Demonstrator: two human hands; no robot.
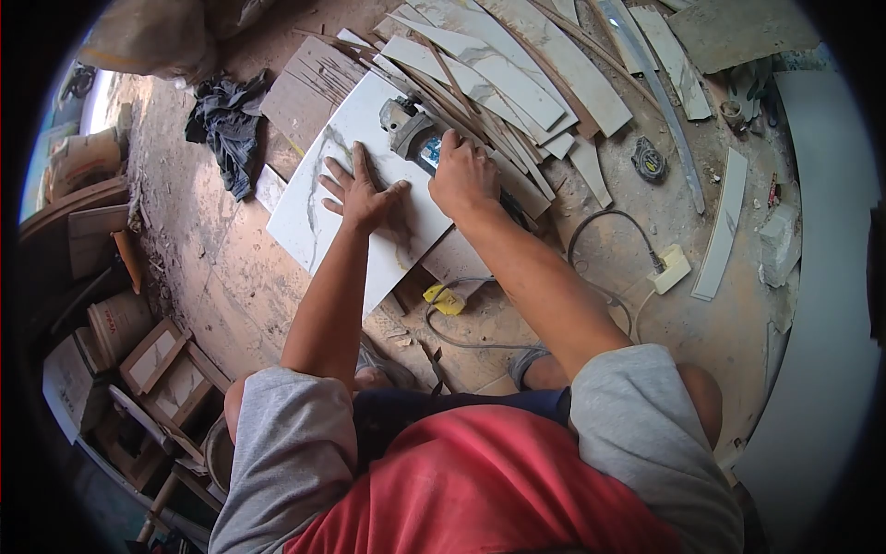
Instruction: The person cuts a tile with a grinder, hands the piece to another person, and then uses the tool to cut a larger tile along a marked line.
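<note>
A white marble-patterned tile (318, 217) lies tilted to my view on the floor in front of me. My left hand (363, 196) rests flat on it with the fingers spread. My right hand (464, 175) is wrapped round the body of an angle grinder (417, 138). The grinder's metal head is over the tile's upper right edge; its disc I cannot make out. Behind my right forearm, part of the tool's rear end is hidden.
Long cut tile strips (498, 78) pile up beyond the tile. A tape measure (649, 160), a metal straightedge (678, 157) and a white socket block (671, 269) lie to the right. A power cable (572, 242) loops near my feet. Dark cloth (224, 129) lies left.
</note>
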